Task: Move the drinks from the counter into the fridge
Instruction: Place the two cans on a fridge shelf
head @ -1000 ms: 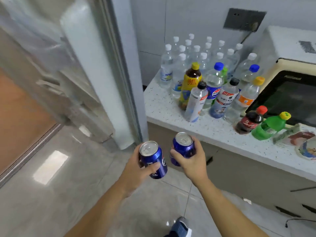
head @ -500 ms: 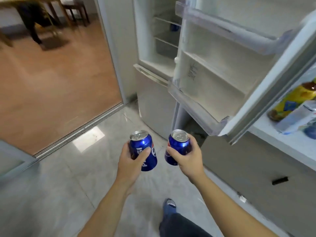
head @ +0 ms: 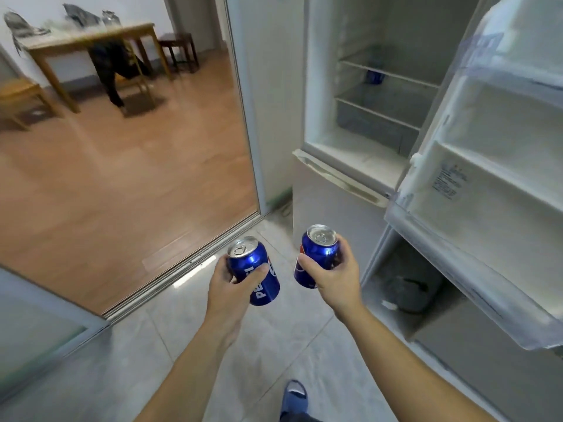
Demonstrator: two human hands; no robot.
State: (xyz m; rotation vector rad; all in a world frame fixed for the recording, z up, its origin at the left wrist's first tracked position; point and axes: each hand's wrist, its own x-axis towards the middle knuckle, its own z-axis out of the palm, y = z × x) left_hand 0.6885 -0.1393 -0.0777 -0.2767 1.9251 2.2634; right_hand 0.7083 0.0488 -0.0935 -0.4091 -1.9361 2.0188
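Blue aluminium, two cans, both held in the air over the grey tile floor (head: 170, 345) in front of the open fridge (head: 359, 123). Left can (head: 254, 271): silver top with pull tab tipped up and toward the upper left, long axis leaning, base toward the lower right, white lettering running along its side. Left hand (head: 230, 287) wraps it from the left, thumb curled across the front over the lettering, fingers hidden behind. Right can (head: 318, 257): top also up, leaning slightly to the right, base toward the lower left, red-and-white logo on its left face. Right hand (head: 336, 277) grips it from the right, thumb lying across the lower body, fingers curled round the far side. Cans sit near each other, apart, not touching. Fridge door (head: 487, 178) swung open at right, its white shelves facing the camera. Inside the upper compartment, a small blue object (head: 374, 75) on a shelf, too blurred to identify. Blue slipper (head: 294, 397) at bottom edge.
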